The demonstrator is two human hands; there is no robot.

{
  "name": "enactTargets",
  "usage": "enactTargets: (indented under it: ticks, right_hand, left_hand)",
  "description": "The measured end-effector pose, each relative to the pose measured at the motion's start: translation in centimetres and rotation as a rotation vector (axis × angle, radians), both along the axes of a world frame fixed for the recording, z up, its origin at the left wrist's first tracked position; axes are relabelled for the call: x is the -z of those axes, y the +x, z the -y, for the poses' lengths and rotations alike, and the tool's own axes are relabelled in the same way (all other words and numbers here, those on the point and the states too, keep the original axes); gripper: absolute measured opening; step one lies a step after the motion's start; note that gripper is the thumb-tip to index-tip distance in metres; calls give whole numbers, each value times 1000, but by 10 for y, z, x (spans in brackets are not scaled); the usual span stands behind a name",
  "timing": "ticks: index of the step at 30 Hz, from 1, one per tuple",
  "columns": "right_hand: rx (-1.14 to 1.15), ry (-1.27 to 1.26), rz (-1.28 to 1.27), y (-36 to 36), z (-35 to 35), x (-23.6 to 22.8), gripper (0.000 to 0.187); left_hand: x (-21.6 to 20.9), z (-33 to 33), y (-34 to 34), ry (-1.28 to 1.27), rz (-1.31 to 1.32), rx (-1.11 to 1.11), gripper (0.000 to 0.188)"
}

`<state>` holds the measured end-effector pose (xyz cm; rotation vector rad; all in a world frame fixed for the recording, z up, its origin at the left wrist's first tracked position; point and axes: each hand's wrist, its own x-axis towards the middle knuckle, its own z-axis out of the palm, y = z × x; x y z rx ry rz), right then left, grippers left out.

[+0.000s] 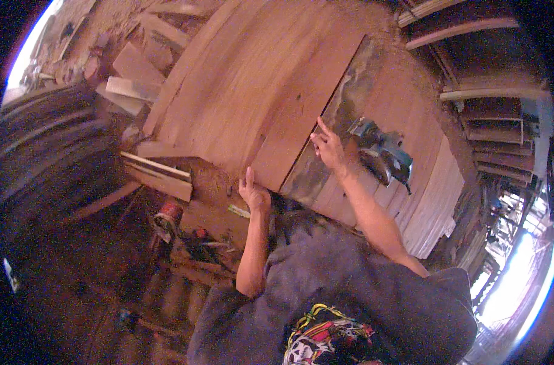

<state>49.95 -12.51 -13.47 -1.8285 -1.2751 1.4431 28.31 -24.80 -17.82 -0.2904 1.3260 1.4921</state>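
Observation:
A wide reddish-brown wooden panel lies before me, with a straight dark edge on its right side. My left hand is at the panel's near edge, one digit raised over it and the other fingers hidden, seemingly curled round the edge. My right hand reaches to the panel's dark right edge; its index finger is stretched out along it and the other fingers are apart, holding nothing. Just right of this hand, a blue-green power tool, seemingly an electric planer, rests on light boards.
Wood offcuts are heaped at the far left. Corrugated sheets stand at the left edge. A red round object and small tools lie left of my left forearm. Wooden shelving stands to the right.

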Motion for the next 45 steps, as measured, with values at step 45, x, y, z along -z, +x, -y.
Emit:
enactTargets:
  ticks: [45]
  right_hand:
    - [218,38,238,294,55,-49,60]
  left_hand:
    - [37,41,117,136,303,354,47]
